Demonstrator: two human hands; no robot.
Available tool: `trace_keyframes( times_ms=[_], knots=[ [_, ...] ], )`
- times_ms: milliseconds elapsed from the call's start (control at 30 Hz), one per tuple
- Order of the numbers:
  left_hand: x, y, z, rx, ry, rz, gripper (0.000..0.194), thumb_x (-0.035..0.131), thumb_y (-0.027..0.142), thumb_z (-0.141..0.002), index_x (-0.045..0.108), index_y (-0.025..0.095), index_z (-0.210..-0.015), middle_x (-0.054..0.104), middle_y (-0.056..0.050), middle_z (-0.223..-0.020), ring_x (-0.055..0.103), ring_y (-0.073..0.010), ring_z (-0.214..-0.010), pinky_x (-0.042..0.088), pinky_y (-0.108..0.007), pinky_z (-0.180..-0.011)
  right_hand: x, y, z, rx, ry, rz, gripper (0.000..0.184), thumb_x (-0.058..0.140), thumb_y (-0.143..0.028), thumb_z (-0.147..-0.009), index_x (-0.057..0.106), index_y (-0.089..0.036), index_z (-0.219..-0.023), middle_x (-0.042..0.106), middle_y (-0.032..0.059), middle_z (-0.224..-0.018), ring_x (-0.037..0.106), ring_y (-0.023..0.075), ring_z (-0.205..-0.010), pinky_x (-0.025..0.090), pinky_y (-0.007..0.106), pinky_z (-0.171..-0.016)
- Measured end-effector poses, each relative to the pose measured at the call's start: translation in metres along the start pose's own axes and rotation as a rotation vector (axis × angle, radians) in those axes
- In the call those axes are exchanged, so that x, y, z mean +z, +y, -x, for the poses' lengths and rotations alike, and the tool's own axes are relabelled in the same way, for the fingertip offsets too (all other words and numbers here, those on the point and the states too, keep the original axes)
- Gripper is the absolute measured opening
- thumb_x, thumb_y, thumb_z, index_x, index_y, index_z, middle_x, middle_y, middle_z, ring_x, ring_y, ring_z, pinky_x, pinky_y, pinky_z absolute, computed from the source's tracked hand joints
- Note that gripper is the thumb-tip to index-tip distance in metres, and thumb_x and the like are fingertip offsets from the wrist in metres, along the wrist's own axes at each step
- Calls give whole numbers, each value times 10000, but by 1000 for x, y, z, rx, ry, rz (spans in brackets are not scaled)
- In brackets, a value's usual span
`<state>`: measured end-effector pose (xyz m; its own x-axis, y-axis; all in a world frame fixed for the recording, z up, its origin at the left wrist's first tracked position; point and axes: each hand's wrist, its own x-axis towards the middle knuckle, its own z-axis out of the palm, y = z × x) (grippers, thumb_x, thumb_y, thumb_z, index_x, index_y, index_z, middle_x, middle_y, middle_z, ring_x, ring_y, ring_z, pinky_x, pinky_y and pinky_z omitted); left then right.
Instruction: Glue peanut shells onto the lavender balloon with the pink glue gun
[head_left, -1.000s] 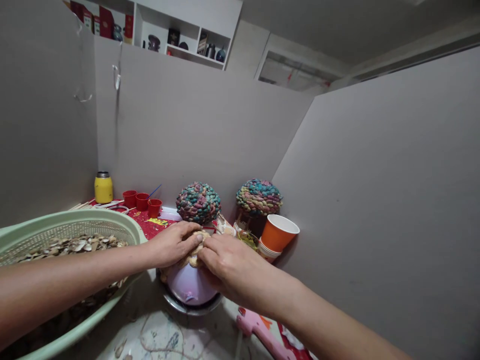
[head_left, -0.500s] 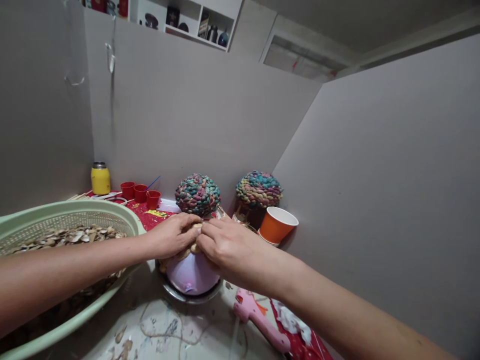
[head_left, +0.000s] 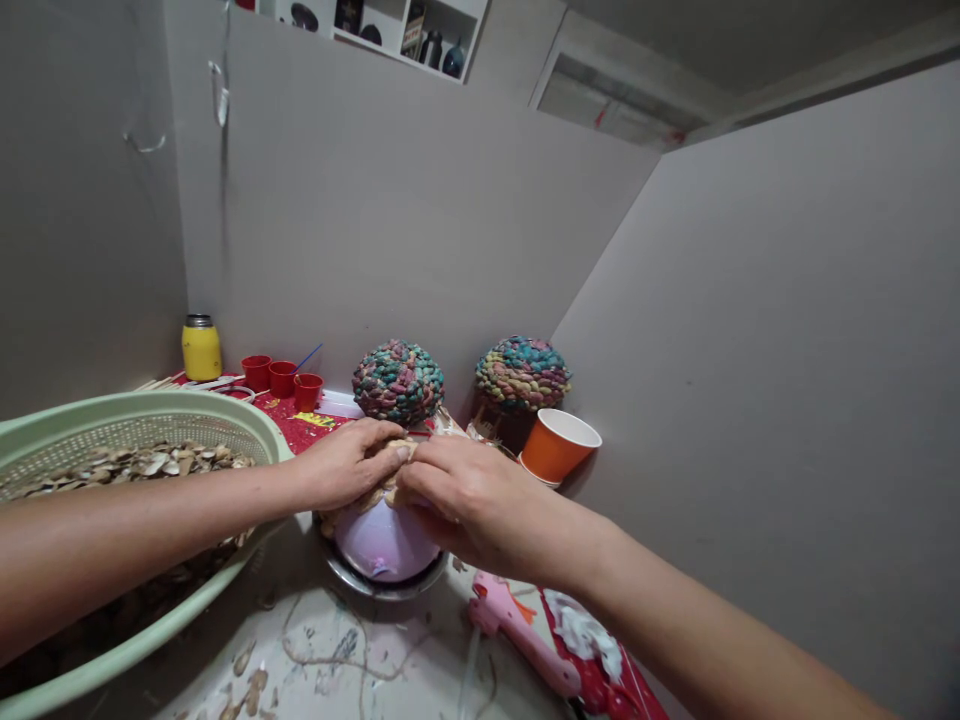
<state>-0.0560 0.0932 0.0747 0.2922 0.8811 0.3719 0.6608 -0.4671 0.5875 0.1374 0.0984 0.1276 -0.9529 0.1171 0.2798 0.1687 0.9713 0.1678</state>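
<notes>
A lilac balloon (head_left: 386, 545) with its knot end toward me rests in a shallow metal bowl (head_left: 384, 590). Tan shell pieces (head_left: 375, 497) cover its upper part and left side. Across the top lies my left hand (head_left: 356, 465), curved over the balloon with its thumb pressing near the shells. My right hand (head_left: 461, 490) is closed beside it, fingertips pinched against the shelled area; what they hold is hidden. To the left, a pale green colander (head_left: 274, 435) holds many loose shells (head_left: 176, 462), partly behind my left forearm.
A pink glue gun (head_left: 521, 640) lies right of the bowl, near crumpled white material (head_left: 585, 635). Behind are two multicoloured textured domes, one left (head_left: 399, 383) and one right (head_left: 523, 375), an orange paper cup (head_left: 555, 450), red cups (head_left: 282, 380) and a yellow bottle (head_left: 202, 350).
The view has tilted down slightly. My left thumb has shifted a little on the balloon's top, and my right fingers have rolled slightly over the shells. Both hands stay at the balloon.
</notes>
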Motion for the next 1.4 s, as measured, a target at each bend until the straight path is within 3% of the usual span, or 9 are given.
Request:
trace_keyframes(
  times_ms=[200, 567, 867, 1100, 1233, 1400],
  knots=[
    [-1, 3, 0, -13, -7, -9, 382, 420, 355, -925, 638, 147, -1159, 690, -113, -1170, 625, -252, -1069, 473, -361, -917, 6, 10, 19, 118, 102, -132, 99, 565, -169, -925, 591, -154, -1019, 607, 84, -885, 556, 196, -812, 454, 299, -711],
    [1, 2, 0, -17, 3, -31, 388, 425, 364, -923, 632, 147, -1170, 683, -111, -1187, 616, -245, -1083, 455, -356, -938, 26, 9, 18, 33, 249, -106, 140, 503, -185, -979, 618, -140, -913, 619, 79, -809, 530, 179, -715, 421, 283, -638],
    [1, 1, 0, -23, 1, -24, 388, 414, 345, -925, 636, 132, -1159, 679, -124, -1193, 610, -250, -1091, 448, -370, -949, 41, 3, 18, 132, 373, -129, 201, 499, -252, -996, 631, -155, -878, 605, 55, -737, 537, 165, -666, 429, 275, -599],
    [0, 2, 0, -26, -7, -21, 392, 403, 354, -927, 636, 141, -1159, 678, -117, -1198, 615, -247, -1091, 458, -360, -938, 49, -3, 23, 195, 433, -149, 114, 514, -228, -984, 606, -163, -999, 642, 68, -817, 583, 179, -724, 481, 298, -651],
    [0, 1, 1, -22, -9, -23, 404, 398, 376, -929, 640, 147, -1158, 681, -113, -1194, 616, -248, -1087, 460, -365, -941, 49, -2, 27, 196, 460, -161, 170, 540, -233, -971, 552, -170, -1128, 641, 62, -840, 593, 182, -734, 498, 311, -674],
    [2, 1, 1, -29, 6, -28, 425, 408, 378, -928, 616, 132, -1206, 675, -118, -1206, 608, -248, -1099, 456, -369, -952, 47, 1, 34, 155, 442, -153, 147, 568, -171, -949, 576, -175, -1095, 647, 77, -881, 598, 189, -772, 503, 311, -684]
  ],
)
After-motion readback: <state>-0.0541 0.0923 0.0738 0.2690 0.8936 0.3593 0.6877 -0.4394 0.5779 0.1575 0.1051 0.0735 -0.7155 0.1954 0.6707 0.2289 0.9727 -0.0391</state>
